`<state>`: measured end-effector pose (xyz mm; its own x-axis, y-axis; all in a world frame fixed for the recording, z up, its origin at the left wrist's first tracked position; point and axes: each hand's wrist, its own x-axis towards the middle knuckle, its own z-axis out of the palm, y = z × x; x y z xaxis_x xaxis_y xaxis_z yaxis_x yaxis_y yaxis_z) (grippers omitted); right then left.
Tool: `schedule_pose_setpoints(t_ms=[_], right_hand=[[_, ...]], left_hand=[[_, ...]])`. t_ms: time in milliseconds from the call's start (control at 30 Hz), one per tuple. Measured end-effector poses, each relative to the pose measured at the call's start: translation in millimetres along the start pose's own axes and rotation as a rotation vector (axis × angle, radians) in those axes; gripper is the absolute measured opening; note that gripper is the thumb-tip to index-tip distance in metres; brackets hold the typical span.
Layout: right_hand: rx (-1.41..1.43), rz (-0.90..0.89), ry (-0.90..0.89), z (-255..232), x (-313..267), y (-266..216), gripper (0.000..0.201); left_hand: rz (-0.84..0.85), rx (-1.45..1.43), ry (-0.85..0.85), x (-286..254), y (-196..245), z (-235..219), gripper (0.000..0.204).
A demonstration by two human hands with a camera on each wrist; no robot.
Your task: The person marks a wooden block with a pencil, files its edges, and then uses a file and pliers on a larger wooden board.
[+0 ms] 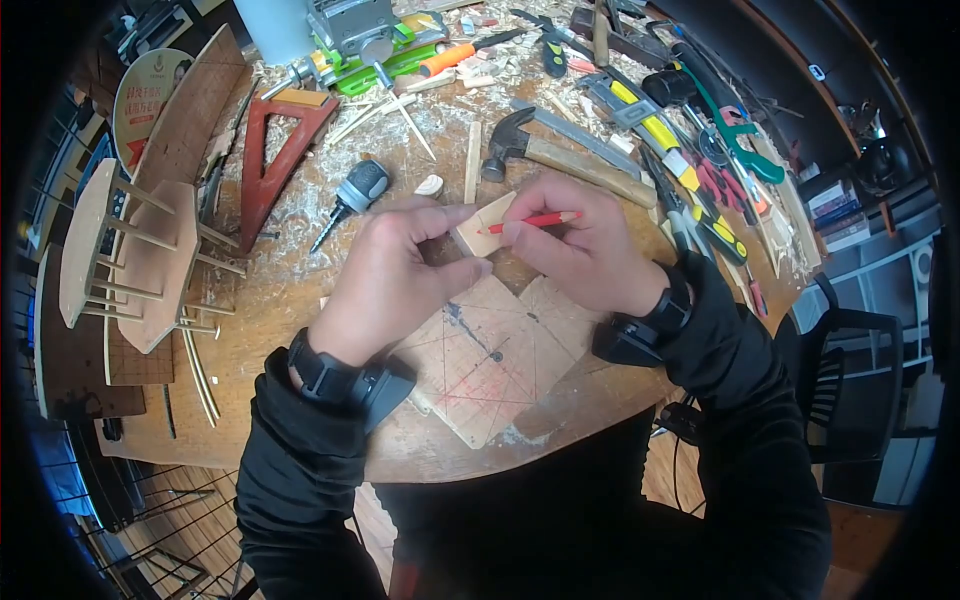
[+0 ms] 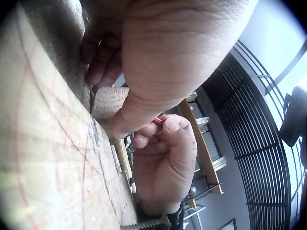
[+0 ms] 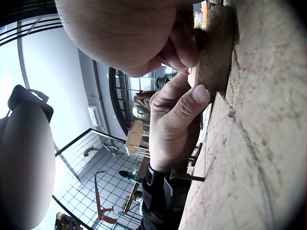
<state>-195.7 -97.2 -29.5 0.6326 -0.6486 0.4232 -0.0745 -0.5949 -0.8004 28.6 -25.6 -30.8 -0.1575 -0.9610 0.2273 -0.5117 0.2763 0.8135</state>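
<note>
In the head view a small light wooden block (image 1: 483,232) is pinched between thumb and fingers of the left hand (image 1: 395,262). The right hand (image 1: 575,240) grips a red pencil (image 1: 545,220), its tip at the block's face. Below both hands lies a wooden board (image 1: 480,370) marked with black and red lines radiating from a dark centre spot. The left wrist view shows the block (image 2: 108,101) close to the board, under the left thumb. In the right wrist view the block (image 3: 211,67) is partly covered by the right hand's curled fingers.
A claw hammer (image 1: 580,168), a power-driver-like tool (image 1: 352,195) and a red triangle square (image 1: 268,165) lie beyond the hands. Wood shavings, clamps and pliers cover the table's far and right parts. At the left stands a wooden frame with dowels (image 1: 160,255).
</note>
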Motion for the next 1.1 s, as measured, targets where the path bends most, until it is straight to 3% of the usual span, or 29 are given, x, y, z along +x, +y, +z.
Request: schedule_pose_setpoints(t_ms=[1100], right_hand=[[0.019, 0.017, 0.019, 0.9, 1.1, -1.7, 0.008]], left_hand=[[-0.022, 0.035, 0.0, 0.0, -0.1, -0.2, 0.048]])
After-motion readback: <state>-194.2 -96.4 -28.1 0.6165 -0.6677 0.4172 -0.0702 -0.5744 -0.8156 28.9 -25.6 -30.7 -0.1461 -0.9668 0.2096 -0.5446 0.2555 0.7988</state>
